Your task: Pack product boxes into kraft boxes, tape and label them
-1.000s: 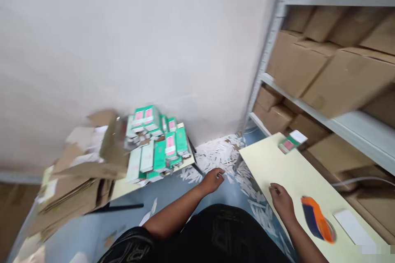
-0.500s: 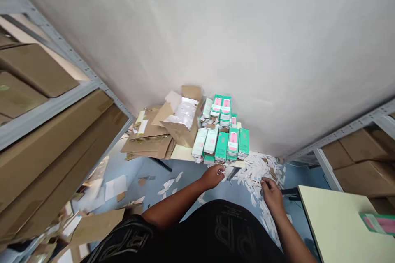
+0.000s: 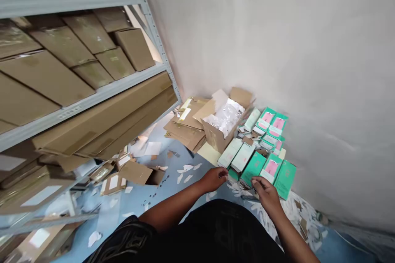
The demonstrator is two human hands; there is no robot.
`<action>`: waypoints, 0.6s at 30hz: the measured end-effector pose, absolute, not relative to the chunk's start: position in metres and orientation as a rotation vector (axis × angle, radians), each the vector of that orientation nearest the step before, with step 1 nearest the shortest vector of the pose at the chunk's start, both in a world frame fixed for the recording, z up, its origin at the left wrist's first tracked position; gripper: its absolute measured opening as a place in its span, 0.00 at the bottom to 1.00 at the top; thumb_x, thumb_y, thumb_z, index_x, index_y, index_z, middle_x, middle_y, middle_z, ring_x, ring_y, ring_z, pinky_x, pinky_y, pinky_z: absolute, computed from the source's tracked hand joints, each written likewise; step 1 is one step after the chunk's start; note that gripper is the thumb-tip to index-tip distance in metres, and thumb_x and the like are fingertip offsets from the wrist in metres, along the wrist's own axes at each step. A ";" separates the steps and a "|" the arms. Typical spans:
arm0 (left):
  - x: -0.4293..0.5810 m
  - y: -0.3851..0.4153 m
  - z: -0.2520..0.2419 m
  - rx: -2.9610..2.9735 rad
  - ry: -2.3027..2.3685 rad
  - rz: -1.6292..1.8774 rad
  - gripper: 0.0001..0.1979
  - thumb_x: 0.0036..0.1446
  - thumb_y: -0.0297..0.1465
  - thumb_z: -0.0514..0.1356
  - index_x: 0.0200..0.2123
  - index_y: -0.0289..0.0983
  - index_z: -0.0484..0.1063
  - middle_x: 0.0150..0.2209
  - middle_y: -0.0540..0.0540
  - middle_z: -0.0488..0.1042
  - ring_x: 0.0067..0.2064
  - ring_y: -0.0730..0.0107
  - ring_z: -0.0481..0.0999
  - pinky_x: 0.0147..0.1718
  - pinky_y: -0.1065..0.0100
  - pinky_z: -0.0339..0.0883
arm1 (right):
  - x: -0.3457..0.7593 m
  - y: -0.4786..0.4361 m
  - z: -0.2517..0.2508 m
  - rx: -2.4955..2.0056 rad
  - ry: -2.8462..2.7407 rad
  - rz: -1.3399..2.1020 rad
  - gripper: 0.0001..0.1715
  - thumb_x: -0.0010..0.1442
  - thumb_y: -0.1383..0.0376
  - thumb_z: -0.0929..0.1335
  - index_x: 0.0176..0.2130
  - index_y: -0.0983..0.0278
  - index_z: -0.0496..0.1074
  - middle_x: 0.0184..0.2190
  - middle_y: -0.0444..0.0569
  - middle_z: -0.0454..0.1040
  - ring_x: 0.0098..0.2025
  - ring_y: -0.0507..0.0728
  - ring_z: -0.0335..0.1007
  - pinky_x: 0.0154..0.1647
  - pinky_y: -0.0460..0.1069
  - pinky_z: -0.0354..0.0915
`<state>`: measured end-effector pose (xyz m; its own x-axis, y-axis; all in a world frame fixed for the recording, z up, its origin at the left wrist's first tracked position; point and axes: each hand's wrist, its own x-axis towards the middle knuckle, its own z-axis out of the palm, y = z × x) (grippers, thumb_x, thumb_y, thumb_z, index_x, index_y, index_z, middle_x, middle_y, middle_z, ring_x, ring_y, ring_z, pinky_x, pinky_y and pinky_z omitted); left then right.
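Green and white boxes (image 3: 253,168) with pink product pictures stand in rows on a small table (image 3: 209,155). My left hand (image 3: 216,178) hovers just in front of the leftmost boxes, its fingers curled; whether anything is in them is too small to make out. My right hand (image 3: 264,189) is near the front of the green boxes, thumb and fingertips close together, and what they hold, if anything, cannot be made out. Left of the boxes sits an open carton (image 3: 216,135) with clear and white wrapping (image 3: 226,117) inside.
Flattened cardboard (image 3: 188,129) lies at the table's left end. A metal shelf (image 3: 101,92) full of cartons fills the left. Paper strips (image 3: 304,218) and cardboard scraps (image 3: 135,171) litter the blue floor. A wall rises behind the table.
The view has turned left, so the table appears further right and more shelf shows. My right hand has come nearer to the boxes and to my left hand.
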<state>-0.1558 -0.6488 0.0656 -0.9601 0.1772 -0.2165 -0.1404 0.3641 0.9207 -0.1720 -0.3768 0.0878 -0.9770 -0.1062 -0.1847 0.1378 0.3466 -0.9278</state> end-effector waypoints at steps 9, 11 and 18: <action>-0.188 -0.749 0.095 -0.411 2.789 1.555 0.15 0.66 0.39 0.54 0.38 0.37 0.77 0.32 0.48 0.78 0.36 0.66 0.76 0.38 0.68 0.68 | -0.236 -0.448 0.090 -0.267 2.086 -1.635 0.22 0.58 0.46 0.72 0.41 0.60 0.81 0.37 0.50 0.82 0.40 0.63 0.78 0.44 0.54 0.72; -0.207 -0.793 0.096 -0.501 2.981 1.313 0.12 0.65 0.36 0.55 0.42 0.37 0.76 0.37 0.46 0.78 0.39 0.64 0.76 0.42 0.67 0.69 | -0.240 -0.470 0.091 -0.299 2.052 -1.617 0.23 0.58 0.46 0.72 0.41 0.61 0.81 0.37 0.51 0.82 0.41 0.63 0.78 0.44 0.54 0.72; -0.314 -0.932 0.076 -0.073 3.151 0.374 0.38 0.53 0.29 0.65 0.67 0.31 0.62 0.69 0.29 0.61 0.68 0.42 0.60 0.66 0.49 0.54 | -0.247 -0.569 0.093 -0.285 2.140 -1.510 0.24 0.60 0.45 0.70 0.39 0.62 0.81 0.33 0.50 0.81 0.35 0.60 0.76 0.37 0.51 0.70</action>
<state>-0.3139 -0.9317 0.0764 -0.9984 -0.0491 0.0263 -0.0416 0.9712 0.2348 -0.2468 -0.5689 0.0928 -0.8522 -0.4432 -0.2780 0.1134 0.3622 -0.9252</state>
